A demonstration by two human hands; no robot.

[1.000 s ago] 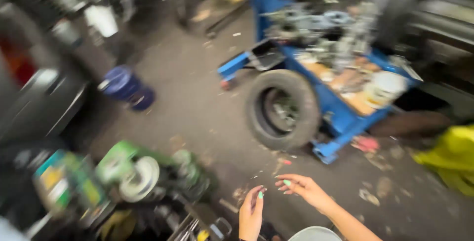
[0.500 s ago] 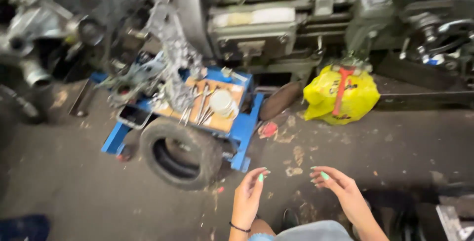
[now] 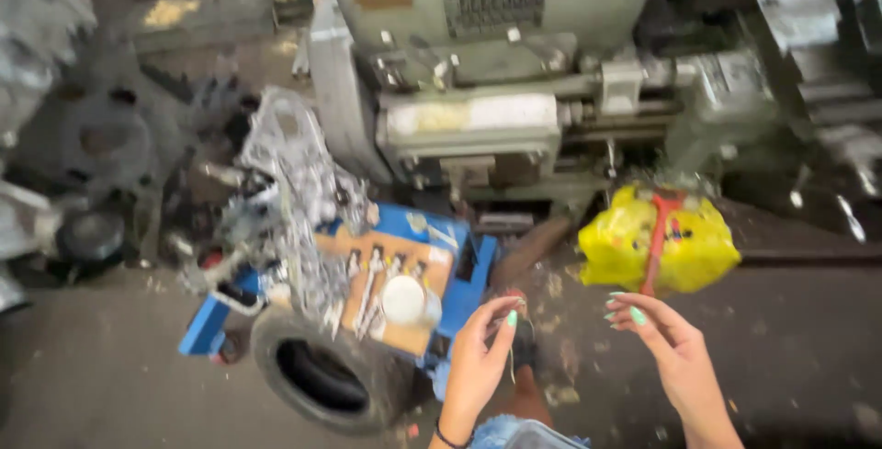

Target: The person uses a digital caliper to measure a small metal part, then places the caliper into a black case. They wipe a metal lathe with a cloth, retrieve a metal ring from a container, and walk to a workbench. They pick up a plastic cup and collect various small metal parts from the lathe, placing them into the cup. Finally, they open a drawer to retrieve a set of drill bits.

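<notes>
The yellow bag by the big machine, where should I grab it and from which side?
Probably take the yellow bag by the red strap that runs over its middle, top to bottom, coming down from above. The bag looks stuffed and rounded, so its sides offer little to pinch. The right hand is nearest, just in front of it.

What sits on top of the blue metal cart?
On the blue metal cart: a brown board with a round white lid, wrenches, and piled grey metal parts. Anything beneath is hidden.
</notes>
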